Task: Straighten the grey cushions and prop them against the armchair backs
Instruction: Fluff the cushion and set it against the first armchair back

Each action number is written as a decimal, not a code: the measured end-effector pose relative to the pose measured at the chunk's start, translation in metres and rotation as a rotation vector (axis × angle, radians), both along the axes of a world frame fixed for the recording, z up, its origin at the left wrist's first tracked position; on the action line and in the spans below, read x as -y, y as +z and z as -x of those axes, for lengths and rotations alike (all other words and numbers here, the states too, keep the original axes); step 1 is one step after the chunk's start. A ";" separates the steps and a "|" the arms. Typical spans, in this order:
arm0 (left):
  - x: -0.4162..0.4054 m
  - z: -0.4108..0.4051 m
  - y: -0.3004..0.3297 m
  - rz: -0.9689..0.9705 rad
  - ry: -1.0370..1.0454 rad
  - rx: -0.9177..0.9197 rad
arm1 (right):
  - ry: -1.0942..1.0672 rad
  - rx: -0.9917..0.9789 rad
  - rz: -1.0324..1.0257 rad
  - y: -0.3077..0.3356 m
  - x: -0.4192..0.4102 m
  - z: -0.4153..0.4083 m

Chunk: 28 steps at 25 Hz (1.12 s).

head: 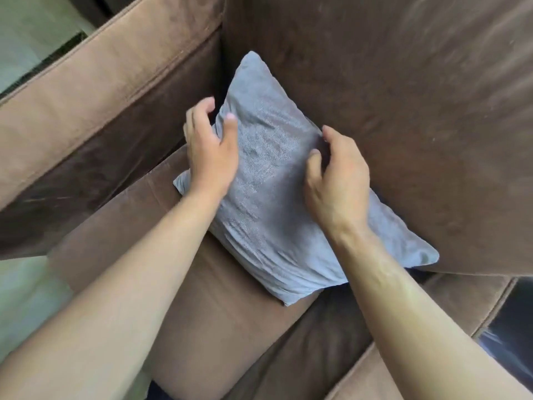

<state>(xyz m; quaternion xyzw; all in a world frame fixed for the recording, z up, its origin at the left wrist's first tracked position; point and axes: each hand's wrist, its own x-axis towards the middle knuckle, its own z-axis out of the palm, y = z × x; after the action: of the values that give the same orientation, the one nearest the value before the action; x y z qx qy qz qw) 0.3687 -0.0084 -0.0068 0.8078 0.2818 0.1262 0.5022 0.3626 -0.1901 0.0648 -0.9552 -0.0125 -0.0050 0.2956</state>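
Note:
One grey cushion [268,183] stands tilted on the brown armchair seat [216,307], leaning against the armchair back [403,111]. One corner points up and its cover is wrinkled. My left hand [212,157] grips the cushion's left edge, thumb on the front and fingers behind. My right hand [337,186] is curled on the cushion's upper right edge, where it meets the back. No other cushion is in view.
The armchair's left armrest [101,111] rises close beside my left hand. The right armrest [403,342] runs under my right forearm. Pale floor [28,39] shows beyond the left armrest, and a dark surface [513,327] lies at the right edge.

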 end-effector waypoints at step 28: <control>-0.001 -0.011 0.044 0.464 -0.422 -0.431 | -0.172 -0.366 -0.584 0.004 0.033 0.079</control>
<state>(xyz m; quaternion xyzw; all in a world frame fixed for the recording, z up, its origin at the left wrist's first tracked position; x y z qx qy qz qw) 0.3794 -0.0077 0.0372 0.7208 0.2297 -0.2200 0.6159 0.2838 -0.2234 0.0687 -0.8130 0.1232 0.1378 0.5521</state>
